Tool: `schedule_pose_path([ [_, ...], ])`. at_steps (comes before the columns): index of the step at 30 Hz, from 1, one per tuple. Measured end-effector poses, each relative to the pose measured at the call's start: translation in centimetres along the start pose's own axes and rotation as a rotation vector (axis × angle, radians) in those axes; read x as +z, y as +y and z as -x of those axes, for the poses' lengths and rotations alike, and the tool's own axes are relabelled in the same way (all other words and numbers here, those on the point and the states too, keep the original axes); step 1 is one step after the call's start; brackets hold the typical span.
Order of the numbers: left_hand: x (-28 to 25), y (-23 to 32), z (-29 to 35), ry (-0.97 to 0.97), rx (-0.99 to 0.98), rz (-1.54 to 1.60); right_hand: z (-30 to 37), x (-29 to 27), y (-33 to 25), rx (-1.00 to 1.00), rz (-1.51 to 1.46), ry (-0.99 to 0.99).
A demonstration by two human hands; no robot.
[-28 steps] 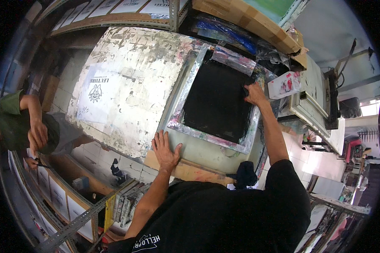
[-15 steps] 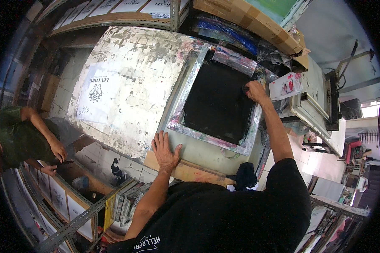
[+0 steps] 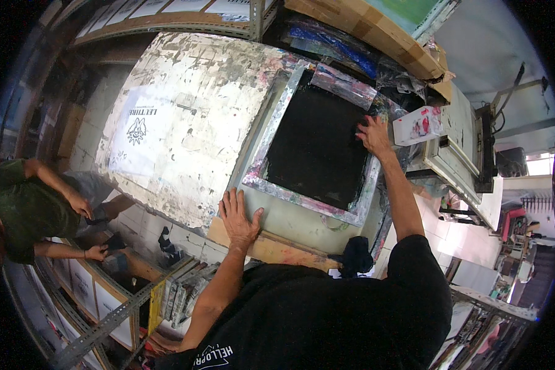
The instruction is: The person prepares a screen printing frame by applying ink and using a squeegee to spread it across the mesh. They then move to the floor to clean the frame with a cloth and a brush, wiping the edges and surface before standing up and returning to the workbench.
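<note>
A screen-printing frame [image 3: 269, 179] with paint-smeared edges lies on a worktable, its inside panel [image 3: 319, 148] black. My right hand [image 3: 375, 137] is over the frame's right edge, its fingers spread and bent, tips at the black panel's border. Nothing shows clearly within those fingers, though their undersides are hidden. My left hand [image 3: 239, 223] rests flat with fingers spread on the pale table surface [image 3: 283, 216], left of the frame's near corner. It holds nothing.
A paint-chipped white board [image 3: 209, 135] with a printed sheet [image 3: 132, 132] extends left. Beside my right hand stands a red-stained white container [image 3: 417, 126]. A dark cloth [image 3: 356, 256] lies at the near edge. At left, a co-worker [image 3: 18, 203] handles dark pieces above a shelf.
My right hand has gone from closed to spread fingers at nearly the same spot. My left hand stays put. The co-worker's hands have moved apart.
</note>
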State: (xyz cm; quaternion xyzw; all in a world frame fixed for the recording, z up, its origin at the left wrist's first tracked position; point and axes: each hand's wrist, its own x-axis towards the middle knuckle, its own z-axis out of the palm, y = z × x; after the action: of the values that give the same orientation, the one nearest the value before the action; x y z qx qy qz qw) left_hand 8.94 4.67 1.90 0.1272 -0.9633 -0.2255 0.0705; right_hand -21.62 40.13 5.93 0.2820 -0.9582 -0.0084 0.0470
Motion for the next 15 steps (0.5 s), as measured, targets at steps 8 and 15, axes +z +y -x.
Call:
schedule_pose_path([
  [8, -0.4, 0.3, -0.2, -0.005, 0.006, 0.017, 0.3, 3.6, 3.0, -0.043, -0.124, -0.057],
  [15, -0.1, 0.0, -0.1, -0.003, -0.005, 0.013, -0.6, 2.6, -0.1, 0.015, 0.027, -0.122],
])
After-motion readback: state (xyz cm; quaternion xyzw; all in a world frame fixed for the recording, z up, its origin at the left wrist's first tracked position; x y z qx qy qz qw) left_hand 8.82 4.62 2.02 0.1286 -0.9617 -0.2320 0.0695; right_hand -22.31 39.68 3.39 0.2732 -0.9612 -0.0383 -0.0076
